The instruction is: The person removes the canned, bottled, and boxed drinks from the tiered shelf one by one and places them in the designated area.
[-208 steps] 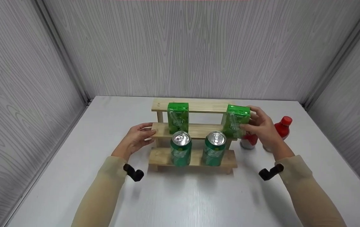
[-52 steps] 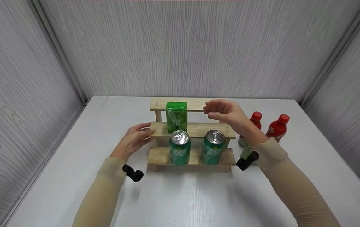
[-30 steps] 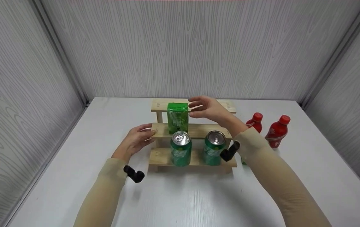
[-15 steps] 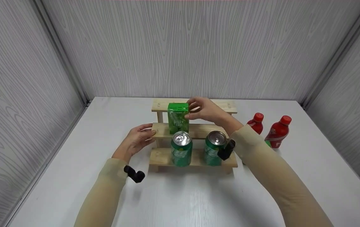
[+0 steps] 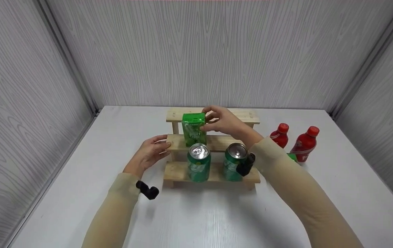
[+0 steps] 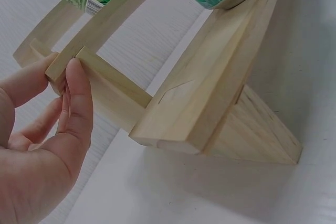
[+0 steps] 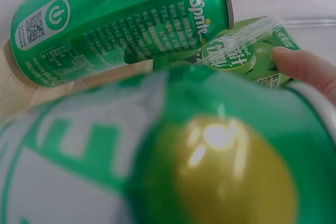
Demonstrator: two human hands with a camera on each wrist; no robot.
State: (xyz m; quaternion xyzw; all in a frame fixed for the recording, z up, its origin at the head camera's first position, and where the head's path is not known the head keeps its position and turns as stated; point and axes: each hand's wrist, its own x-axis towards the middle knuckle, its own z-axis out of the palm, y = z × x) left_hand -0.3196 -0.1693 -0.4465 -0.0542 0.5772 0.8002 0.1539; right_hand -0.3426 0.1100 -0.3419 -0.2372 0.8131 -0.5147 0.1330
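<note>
A three-tier wooden rack (image 5: pixel 217 142) stands on the white table. My left hand (image 5: pixel 148 153) pinches the left end of its middle board; the left wrist view shows thumb and fingers (image 6: pixel 79 103) around that board end. On the middle tier is a green juice box (image 5: pixel 193 129) with a clear straw on its front, slightly turned. My right hand (image 5: pixel 224 121) grips the box by its right side, with the thumb on the front. Two green Sprite cans, one left (image 5: pixel 199 163) and one right (image 5: pixel 233 163), stand on the bottom tier, below my right wrist.
Two red-capped bottles, one nearer (image 5: pixel 279 135) and one farther right (image 5: pixel 305 143), stand right of the rack. A green corner of a box (image 5: pixel 292 157) shows behind the right sleeve, the rest hidden. Grey wood-grain panels (image 5: pixel 217 51) enclose the table.
Earlier my right hand held a second juice box at the rack's right; that box left the rack. The hand then moved left to the remaining box, gripped and slightly turned it. My left hand stayed.
</note>
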